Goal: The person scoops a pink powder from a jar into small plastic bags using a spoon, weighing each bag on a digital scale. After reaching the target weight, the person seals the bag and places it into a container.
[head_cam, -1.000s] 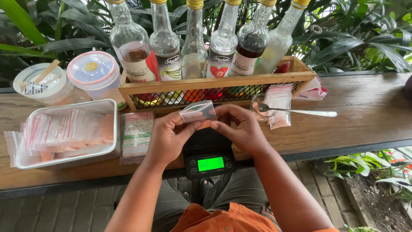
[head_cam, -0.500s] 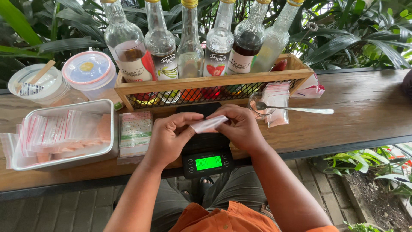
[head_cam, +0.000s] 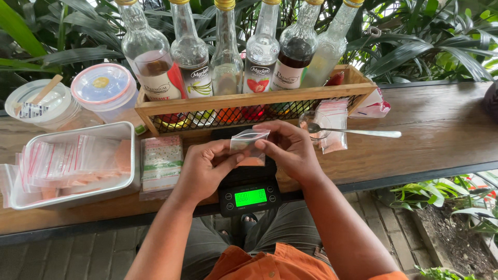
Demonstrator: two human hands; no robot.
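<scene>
Both of my hands hold one small clear zip bag with pinkish-orange powder in its bottom. My left hand pinches its left side and my right hand grips its top right edge. The bag stands upright just above a black digital scale with a lit green display at the wooden counter's near edge.
A metal tray of filled zip bags sits left, with a flat packet beside it. Behind stands a wooden crate of glass bottles. A small glass with a long spoon, more bags and two lidded tubs are nearby.
The bag lay nearly flat between my fingers half a second ago; now it is turned upright, showing the powder at its bottom. My hands stayed over the scale.
</scene>
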